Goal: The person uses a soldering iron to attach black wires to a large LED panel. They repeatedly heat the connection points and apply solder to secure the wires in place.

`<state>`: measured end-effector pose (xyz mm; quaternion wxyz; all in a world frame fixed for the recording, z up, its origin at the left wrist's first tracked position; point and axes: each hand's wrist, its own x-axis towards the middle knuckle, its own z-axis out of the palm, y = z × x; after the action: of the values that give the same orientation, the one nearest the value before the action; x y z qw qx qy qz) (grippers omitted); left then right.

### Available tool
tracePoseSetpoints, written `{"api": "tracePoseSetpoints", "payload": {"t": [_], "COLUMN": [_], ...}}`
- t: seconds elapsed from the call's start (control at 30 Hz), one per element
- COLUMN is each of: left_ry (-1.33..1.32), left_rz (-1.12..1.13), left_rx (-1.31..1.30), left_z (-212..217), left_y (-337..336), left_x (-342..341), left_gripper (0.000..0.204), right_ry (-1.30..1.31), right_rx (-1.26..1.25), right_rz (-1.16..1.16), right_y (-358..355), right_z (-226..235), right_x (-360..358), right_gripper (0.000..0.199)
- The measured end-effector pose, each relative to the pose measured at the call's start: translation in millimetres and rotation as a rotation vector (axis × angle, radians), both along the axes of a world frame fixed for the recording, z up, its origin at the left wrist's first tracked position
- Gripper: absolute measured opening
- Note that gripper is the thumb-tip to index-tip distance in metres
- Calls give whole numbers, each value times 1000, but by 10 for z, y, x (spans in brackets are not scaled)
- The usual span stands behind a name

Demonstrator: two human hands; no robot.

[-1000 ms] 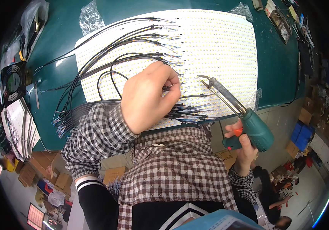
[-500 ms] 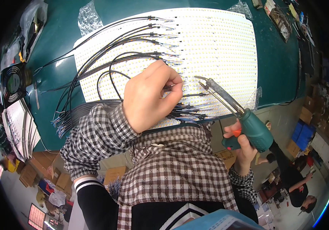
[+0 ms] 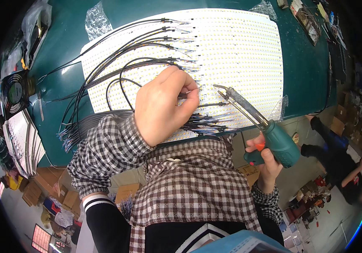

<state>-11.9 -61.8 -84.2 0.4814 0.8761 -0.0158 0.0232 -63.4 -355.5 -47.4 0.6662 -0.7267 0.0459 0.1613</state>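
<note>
A white LED board (image 3: 244, 46), dotted with rows of small yellowish chips, lies across the green table. Several black cables (image 3: 124, 31) run over its left half, their thin stripped wires fanning out near the middle. My left hand (image 3: 166, 105) is above the board, thumb and forefinger pinched on a cable, of which only a dark bit shows between the fingers. In my right hand (image 3: 269, 164) is a green soldering gun (image 3: 280, 143) with an orange trigger, a finger at that trigger. Its tip points up-left over the board, just right of my left fingertips.
A bundle of cables (image 3: 101, 122) lies along the near table edge, by my left sleeve. At the left stand a small black fan (image 3: 16, 93) and a stack of white boards (image 3: 23, 139). Clear plastic pieces (image 3: 97, 23) edge the board. Behind, at right, a person (image 3: 337, 160) walks.
My left hand has shifted very slightly left, still pinched. The soldering gun has barely moved. In the background the person has moved further right.
</note>
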Motion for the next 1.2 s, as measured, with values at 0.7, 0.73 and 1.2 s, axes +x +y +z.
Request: {"api": "tracePoseSetpoints", "payload": {"t": [0.7,0.73,1.2], "left_ry": [-68,-78,-112], "left_rz": [-2,3,5], "left_rx": [55,49,62], "left_z": [-55,-60,-88], "left_y": [-45,-52,-68], "left_x": [-22,-22,-21], "left_gripper": [13,14,16], "right_ry": [28,28,35], "right_rx": [-67,-63,-41], "right_rz": [49,50,52], "right_y": [37,41,61], "right_z": [-5,-4,-14], "right_x": [-35,-31,-30], "right_gripper": [32,32,32]}}
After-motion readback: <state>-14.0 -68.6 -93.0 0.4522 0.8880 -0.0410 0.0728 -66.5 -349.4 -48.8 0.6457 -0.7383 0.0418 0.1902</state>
